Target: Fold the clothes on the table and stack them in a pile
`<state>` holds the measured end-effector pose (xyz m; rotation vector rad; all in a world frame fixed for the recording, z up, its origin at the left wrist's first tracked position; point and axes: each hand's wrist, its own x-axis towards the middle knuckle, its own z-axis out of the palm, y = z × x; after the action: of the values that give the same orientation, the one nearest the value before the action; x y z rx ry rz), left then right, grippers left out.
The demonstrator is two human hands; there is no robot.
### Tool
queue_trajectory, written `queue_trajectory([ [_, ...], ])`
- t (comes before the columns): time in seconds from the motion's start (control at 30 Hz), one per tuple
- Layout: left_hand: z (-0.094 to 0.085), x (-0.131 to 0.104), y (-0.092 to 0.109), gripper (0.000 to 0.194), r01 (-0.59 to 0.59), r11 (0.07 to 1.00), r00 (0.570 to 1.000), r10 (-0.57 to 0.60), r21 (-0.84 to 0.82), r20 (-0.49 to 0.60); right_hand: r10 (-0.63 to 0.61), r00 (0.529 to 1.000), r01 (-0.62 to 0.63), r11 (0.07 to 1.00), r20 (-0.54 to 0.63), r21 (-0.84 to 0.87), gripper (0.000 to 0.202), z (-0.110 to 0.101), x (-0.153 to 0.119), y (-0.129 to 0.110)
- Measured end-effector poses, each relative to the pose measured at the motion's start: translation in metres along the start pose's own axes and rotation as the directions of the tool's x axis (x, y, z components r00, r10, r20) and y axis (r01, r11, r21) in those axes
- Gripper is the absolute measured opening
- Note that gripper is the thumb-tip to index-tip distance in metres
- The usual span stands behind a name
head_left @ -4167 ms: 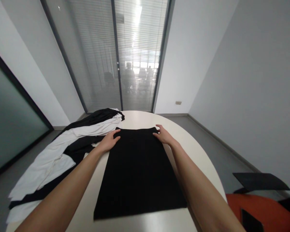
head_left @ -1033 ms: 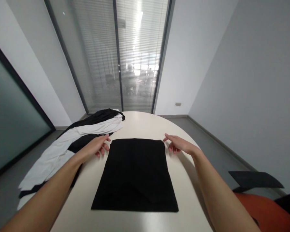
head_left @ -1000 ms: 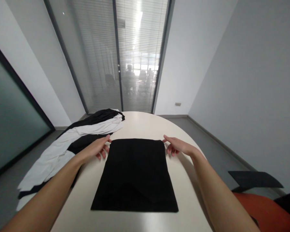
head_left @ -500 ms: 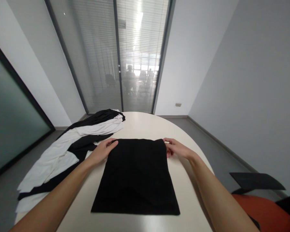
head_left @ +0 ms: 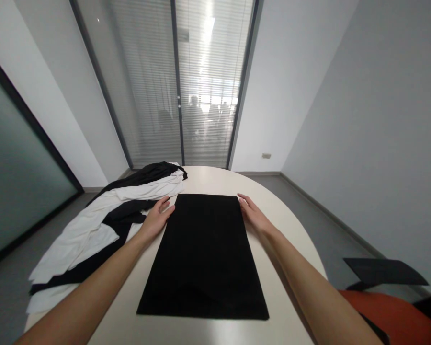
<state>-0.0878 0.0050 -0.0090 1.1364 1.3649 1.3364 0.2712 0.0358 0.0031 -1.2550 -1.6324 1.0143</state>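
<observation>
Left hand (head_left: 158,219), fingers parted, and right hand (head_left: 254,215), grip unclear, flank the black cloth (head_left: 205,258), its far edge now farther out.

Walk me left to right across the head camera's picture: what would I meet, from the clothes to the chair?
Heap of black and white clothes → left hand → black cloth → right hand → chair with an orange seat.
</observation>
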Motion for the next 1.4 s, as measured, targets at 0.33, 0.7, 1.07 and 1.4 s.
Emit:
queue_trajectory([
  [0.33,0.005,-0.015,0.011,0.054,-0.416,0.791,0.907,0.396,0.448,0.144,-0.229,0.965,0.123,0.827,-0.129,-0.549,0.041,0.018,0.011,0.002],
  [0.7,0.028,-0.102,0.067,0.074,-0.83,0.467,0.346,0.005,0.303,0.938,-0.04,0.961,0.234,0.644,0.273,-0.728,0.055,0.028,-0.021,-0.025],
  [1.07,0.037,-0.115,0.078,0.04,-0.781,0.58,0.294,0.014,0.232,0.956,-0.025,0.962,0.219,0.67,0.272,-0.71,0.058,0.033,-0.02,-0.023],
  [1.4,-0.002,-0.022,0.007,0.055,-0.429,0.565,0.903,0.264,0.705,0.338,0.019,0.997,-0.067,0.703,-0.075,-0.708,0.063,0.023,0.007,0.003],
])
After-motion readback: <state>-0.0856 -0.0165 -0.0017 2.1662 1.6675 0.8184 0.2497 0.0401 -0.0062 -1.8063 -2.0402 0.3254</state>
